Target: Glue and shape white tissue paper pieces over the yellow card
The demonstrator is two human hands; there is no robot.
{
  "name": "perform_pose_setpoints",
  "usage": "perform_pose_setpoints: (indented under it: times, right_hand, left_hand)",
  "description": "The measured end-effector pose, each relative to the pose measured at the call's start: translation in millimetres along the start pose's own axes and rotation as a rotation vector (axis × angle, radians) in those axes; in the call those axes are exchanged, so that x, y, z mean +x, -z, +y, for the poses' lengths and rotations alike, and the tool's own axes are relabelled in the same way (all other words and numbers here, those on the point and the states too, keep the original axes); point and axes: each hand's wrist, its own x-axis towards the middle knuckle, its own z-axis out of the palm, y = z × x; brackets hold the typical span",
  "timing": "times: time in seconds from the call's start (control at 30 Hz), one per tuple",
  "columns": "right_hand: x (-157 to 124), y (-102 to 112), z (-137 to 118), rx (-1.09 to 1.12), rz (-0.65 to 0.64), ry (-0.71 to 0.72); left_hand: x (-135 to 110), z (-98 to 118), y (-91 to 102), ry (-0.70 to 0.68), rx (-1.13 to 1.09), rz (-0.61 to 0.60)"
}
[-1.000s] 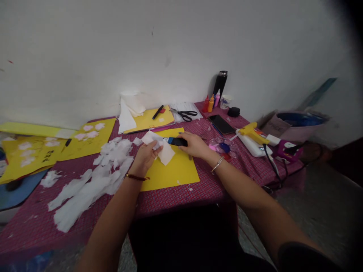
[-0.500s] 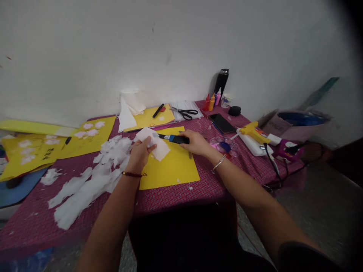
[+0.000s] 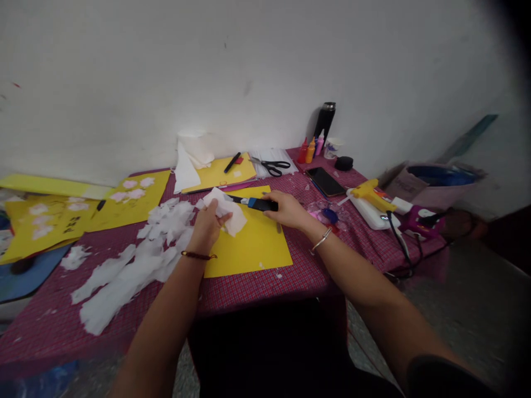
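My left hand (image 3: 206, 225) pinches a piece of white tissue paper (image 3: 226, 210) and holds it just above a yellow paper sheet (image 3: 253, 243) on the red checked tablecloth (image 3: 265, 282). My right hand (image 3: 287, 210) is closed round a black and blue tool (image 3: 257, 203) whose thin dark tip points left and meets the tissue's upper edge. Both wrists carry a bracelet.
Torn white tissue scraps (image 3: 136, 260) spread left of the yellow sheet. Further back lie scissors (image 3: 271, 165), a black pen (image 3: 231, 162), small paint bottles (image 3: 310, 149), a black flask (image 3: 324, 121) and a phone (image 3: 326, 181). A yellow glue gun (image 3: 371, 190) and cables sit right.
My left hand lifted the tissue up and left off the yellow sheet. The tool in my right hand turned so that its tip now reaches the tissue.
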Motion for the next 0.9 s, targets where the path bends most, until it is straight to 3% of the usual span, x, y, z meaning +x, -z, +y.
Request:
perform_pose_setpoints:
  times: [0.13,0.53,0.77,0.9]
  right_hand:
    - [-0.2,0.9,-4.0,0.006,-0.017,0.005]
    - [-1.2,-8.1,-8.7,-0.016,0.002,-0.003]
    - [-0.3,-9.6,-6.3,0.021,0.037,-0.042]
    - [0.3,-11.1,-5.0,0.039,0.039,-0.036]
  left_hand:
    - [0.0,0.0,-0.9,-0.045,0.018,0.055]
    - [-0.1,-2.0,1.2,-0.061,-0.032,-0.014]
    - [-3.0,-1.4,-0.9,-0.059,-0.066,-0.173]
    - [-5.6,-4.6,-4.7,-0.051,-0.025,-0.169]
